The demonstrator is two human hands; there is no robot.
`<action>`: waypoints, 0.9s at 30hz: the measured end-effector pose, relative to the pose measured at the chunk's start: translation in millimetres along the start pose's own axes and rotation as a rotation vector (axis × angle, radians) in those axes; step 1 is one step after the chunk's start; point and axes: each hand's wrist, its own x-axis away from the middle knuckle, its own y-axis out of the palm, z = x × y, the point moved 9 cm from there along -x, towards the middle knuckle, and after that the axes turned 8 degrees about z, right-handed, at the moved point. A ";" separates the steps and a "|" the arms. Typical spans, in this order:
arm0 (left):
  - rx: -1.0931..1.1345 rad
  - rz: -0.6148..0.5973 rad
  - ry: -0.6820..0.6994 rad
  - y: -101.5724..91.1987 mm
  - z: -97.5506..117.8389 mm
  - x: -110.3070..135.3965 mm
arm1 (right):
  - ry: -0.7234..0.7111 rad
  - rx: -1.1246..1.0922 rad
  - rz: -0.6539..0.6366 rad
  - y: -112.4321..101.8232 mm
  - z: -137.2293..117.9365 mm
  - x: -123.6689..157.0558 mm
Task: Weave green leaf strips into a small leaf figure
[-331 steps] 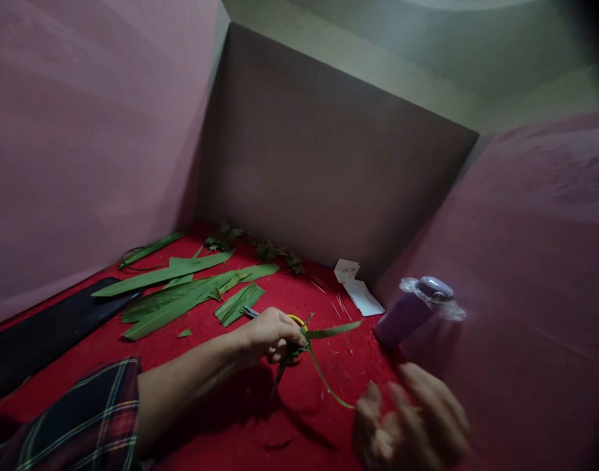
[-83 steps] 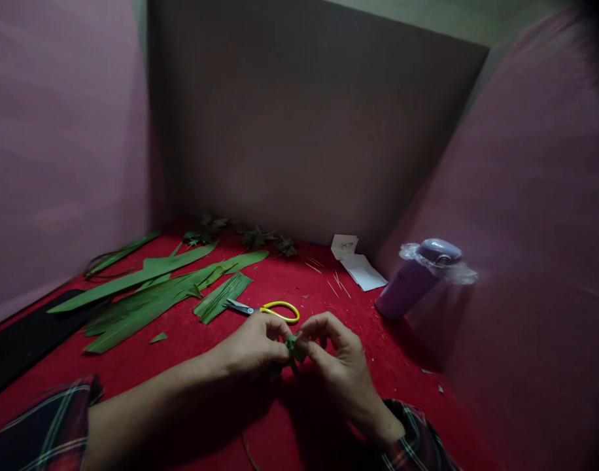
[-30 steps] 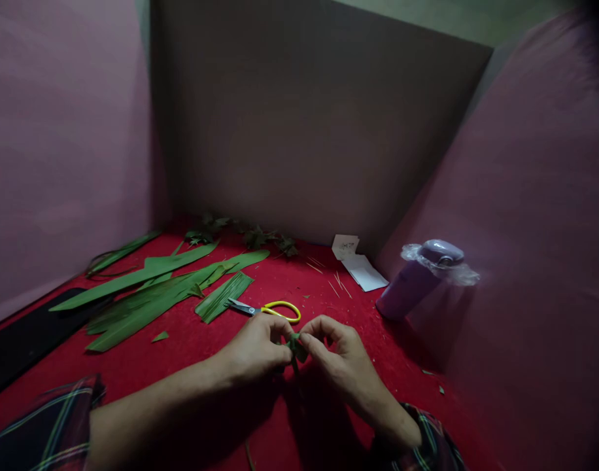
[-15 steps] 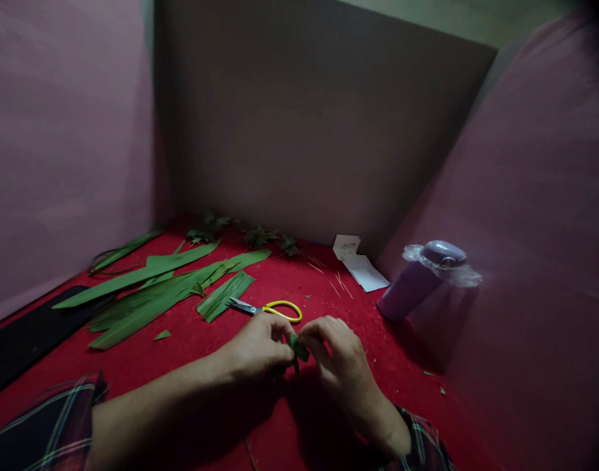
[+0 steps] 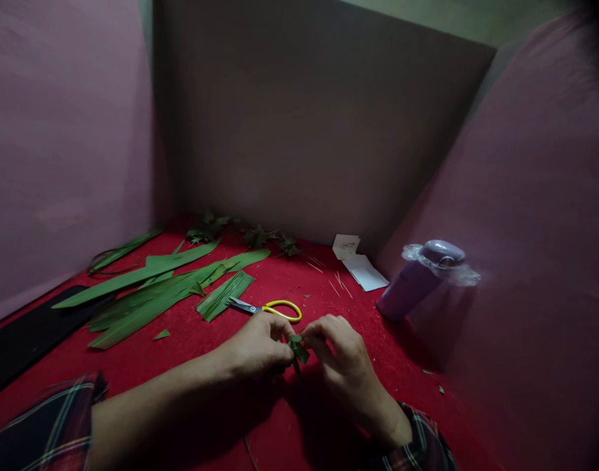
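Between my hands is a small folded piece of green leaf, with a thin dark end pointing down. My left hand pinches it from the left between thumb and fingers. From the right, my right hand has its thumb and index finger closed at the leaf's upper edge; its fingertips partly hide what they grip. Just beyond my left hand lie scissors with yellow handles, their blades resting by a cut leaf section.
Long green leaves spread over the red cloth at left, beside a black flat object. Leafy sprigs lie along the back wall. White papers, thin sticks and a purple bottle are at right.
The folded leaf piece has turned slightly and shows more of its folds. My right hand has shifted a little at its edge; the left stays in place.
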 end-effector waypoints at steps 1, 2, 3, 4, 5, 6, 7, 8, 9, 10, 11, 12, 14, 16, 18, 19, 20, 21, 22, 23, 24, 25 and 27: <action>0.007 -0.002 0.005 0.1 0.0 -0.1 | 0.011 -0.008 -0.002 -0.3 1.0 -0.1; 0.012 -0.005 0.009 0.3 -0.1 -0.2 | 0.022 -0.017 -0.004 -0.7 1.7 -0.2; 0.016 -0.009 0.012 0.5 -0.1 -0.2 | 0.038 -0.030 -0.008 -0.8 2.5 -0.2; 0.017 -0.010 0.014 0.5 0.0 -0.1 | 0.063 -0.048 -0.016 -0.3 3.6 -0.1; 0.019 -0.007 0.015 0.0 0.2 -0.1 | 0.097 -0.074 -0.030 0.8 5.2 0.2; 0.024 -0.002 0.013 -0.6 0.5 -0.2 | 0.137 -0.104 -0.045 2.2 7.1 0.8; 0.030 0.002 0.009 -1.3 0.6 -0.3 | 0.180 -0.137 -0.058 3.8 9.3 1.5; 0.038 0.008 0.006 -2.1 0.8 -0.4 | 0.217 -0.175 -0.067 5.4 11.1 2.2; 0.046 0.010 0.003 -2.6 0.9 -0.6 | 0.242 -0.213 -0.066 6.2 12.4 2.6; 0.053 0.010 0.004 -2.7 1.2 -0.8 | 0.256 -0.248 -0.056 6.5 13.4 2.6; 0.057 0.011 0.008 -3.1 1.6 -1.0 | 0.267 -0.276 -0.040 6.3 14.7 2.5; 0.058 0.008 0.010 -3.0 1.5 -1.3 | 0.282 -0.298 -0.025 6.3 16.8 2.5; 0.057 0.007 0.016 -3.0 1.4 -1.8 | 0.340 -0.333 -0.020 8.6 23.0 3.7; 0.058 0.007 0.016 -3.2 0.8 -2.4 | 0.419 -0.373 -0.053 13.9 29.1 6.1; 0.058 0.009 0.009 -3.6 -0.3 -2.9 | 0.474 -0.406 -0.081 17.5 31.8 8.0; 0.060 0.012 0.007 -4.1 -0.7 -3.1 | 0.484 -0.409 -0.085 17.7 31.9 8.4; 0.064 0.015 0.005 -4.7 -1.1 -3.4 | 0.482 -0.401 -0.081 16.8 31.3 8.4; 0.073 0.016 0.004 -5.0 -1.3 -3.6 | 0.468 -0.383 -0.074 15.1 30.0 7.9; 0.086 0.014 0.005 -5.3 -1.4 -3.7 | 0.439 -0.362 -0.064 12.9 27.7 7.1; 0.102 0.011 0.005 -5.4 -1.3 -3.9 | 0.399 -0.340 -0.052 10.4 24.3 5.9; 0.119 0.007 0.005 -5.4 -1.2 -3.9 | 0.350 -0.320 -0.041 7.9 20.2 4.7; 0.133 0.004 0.005 -5.3 -1.0 -4.0 | 0.298 -0.303 -0.032 5.6 15.5 3.6; 0.158 0.008 0.005 -6.3 0.0 -4.0 | 0.204 -0.280 -0.023 2.3 6.6 2.0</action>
